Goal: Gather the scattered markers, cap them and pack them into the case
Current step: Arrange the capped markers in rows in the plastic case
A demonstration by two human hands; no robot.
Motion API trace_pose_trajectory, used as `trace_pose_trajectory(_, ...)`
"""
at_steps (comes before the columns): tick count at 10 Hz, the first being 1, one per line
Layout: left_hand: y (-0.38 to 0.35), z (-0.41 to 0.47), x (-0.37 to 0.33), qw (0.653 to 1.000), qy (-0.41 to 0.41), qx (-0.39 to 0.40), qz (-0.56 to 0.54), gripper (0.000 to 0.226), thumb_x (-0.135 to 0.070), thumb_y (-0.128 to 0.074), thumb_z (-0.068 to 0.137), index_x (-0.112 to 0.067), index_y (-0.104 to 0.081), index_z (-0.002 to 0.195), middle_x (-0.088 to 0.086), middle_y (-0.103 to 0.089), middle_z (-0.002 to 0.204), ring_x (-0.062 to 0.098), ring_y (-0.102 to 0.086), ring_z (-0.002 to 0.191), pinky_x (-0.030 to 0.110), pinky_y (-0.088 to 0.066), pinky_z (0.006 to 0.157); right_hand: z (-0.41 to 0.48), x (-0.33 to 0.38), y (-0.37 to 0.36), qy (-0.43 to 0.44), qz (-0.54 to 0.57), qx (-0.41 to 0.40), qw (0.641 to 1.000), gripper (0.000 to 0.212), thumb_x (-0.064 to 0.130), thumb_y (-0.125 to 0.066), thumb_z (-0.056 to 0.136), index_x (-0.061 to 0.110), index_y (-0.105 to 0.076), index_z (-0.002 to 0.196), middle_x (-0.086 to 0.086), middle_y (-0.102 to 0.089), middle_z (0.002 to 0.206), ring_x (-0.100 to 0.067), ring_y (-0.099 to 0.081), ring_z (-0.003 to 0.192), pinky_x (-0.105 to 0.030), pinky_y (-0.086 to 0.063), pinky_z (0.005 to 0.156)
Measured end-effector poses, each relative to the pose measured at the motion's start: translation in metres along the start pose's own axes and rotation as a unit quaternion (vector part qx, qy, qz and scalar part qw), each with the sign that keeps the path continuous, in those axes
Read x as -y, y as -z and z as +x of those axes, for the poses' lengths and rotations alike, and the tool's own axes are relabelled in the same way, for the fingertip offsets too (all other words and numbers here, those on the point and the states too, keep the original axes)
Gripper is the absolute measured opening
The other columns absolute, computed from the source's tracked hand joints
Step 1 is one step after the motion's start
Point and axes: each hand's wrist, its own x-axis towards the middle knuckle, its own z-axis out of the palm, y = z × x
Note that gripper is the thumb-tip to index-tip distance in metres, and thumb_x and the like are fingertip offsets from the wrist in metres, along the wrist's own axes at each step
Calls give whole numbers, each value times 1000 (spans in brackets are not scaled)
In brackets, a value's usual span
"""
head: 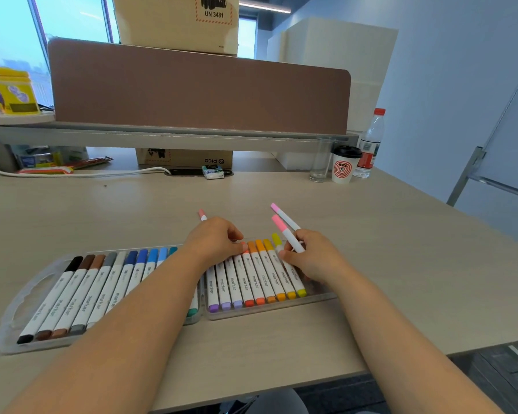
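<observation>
A clear plastic marker case (27, 297) lies open on the desk, its two halves filled with capped white markers, from the black marker (51, 297) on the left to the yellow marker (287, 273) on the right. My left hand (216, 240) rests on the markers near the case's middle, and a salmon-pink marker (202, 214) sticks out behind it. My right hand (314, 258) grips two pink markers (284, 231) above the case's right end, their capped tips pointing up and away.
At the back right of the desk stand a glass (320, 162), a paper coffee cup (344, 168) and a water bottle (370, 144). A brown divider (198, 91), a cardboard box (183, 158) and a white cable (81, 174) line the far edge.
</observation>
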Motion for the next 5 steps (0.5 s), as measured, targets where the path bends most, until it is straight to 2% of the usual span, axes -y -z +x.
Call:
trace_pose_trajectory(3,0,1,0,1000,2,4,4,38,-31,-61,88,-16,-58,123,3,-61,122,15,-55,111,29,-42,96,0,-1,-1,12,-25,-9,1000,14,23,-69,83,17,-56,87,0,-57,85,-15,-55,71,-27,-46,66)
trace_pose_trajectory(4,0,1,0,1000,0,1,6,38,-31,-61,88,-16,-59,123,3,-62,122,14,-55,112,28,-42,97,0,-1,0,18,-36,-6,999,18,23,-71,82,16,-56,88,2,-56,83,-9,-51,66,-19,-41,57)
trace_pose_trajectory(5,0,1,0,1000,-1,1,9,38,-31,-61,88,-16,-59,122,2,-62,122,14,-56,111,28,-42,96,0,0,2,22,-54,1,998,20,24,-70,82,17,-52,83,6,-53,76,-5,-48,63,-17,-37,54)
